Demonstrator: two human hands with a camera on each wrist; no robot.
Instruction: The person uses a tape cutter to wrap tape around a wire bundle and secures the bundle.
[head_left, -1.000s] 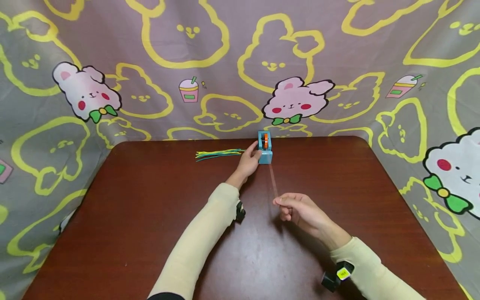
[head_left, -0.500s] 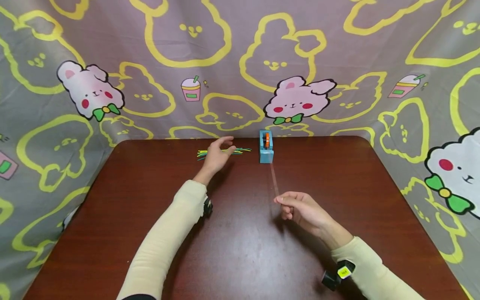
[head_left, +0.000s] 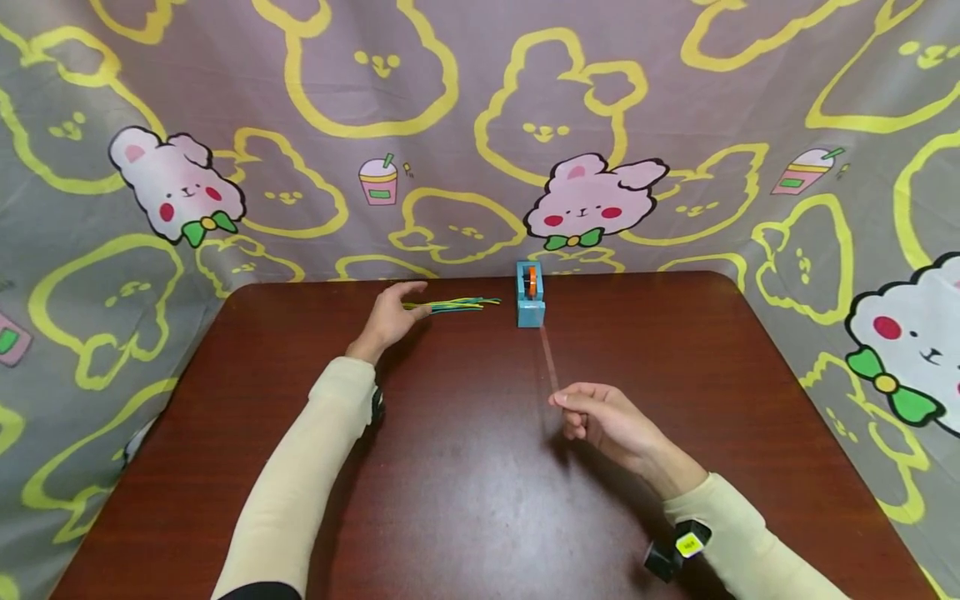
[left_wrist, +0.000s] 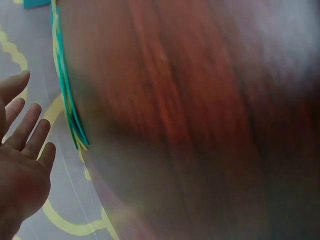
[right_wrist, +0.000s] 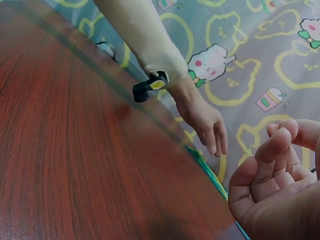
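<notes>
A blue tape dispenser (head_left: 531,313) with an orange reel stands near the table's back edge. From its front a strip of clear tape (head_left: 550,360) stretches toward me, its free end pinched between thumb and finger of my right hand (head_left: 607,423). Left of the dispenser lies a bundle of thin yellow and teal strands (head_left: 457,306). My left hand (head_left: 388,319) is over the bundle's left end, thumb and fingers apart. In the left wrist view the fingers of that hand (left_wrist: 25,160) are spread beside the strands (left_wrist: 65,85); nothing is between them.
The dark red-brown table (head_left: 450,500) fills the area in front of me. A patterned curtain (head_left: 450,158) hangs behind it and along both sides. Small cameras are worn on both forearms, one hanging low by the right wrist (head_left: 663,560).
My left hand has let go of the tape dispenser and moved left along the bundle to its left end. The right hand stays in place, holding the tape.
</notes>
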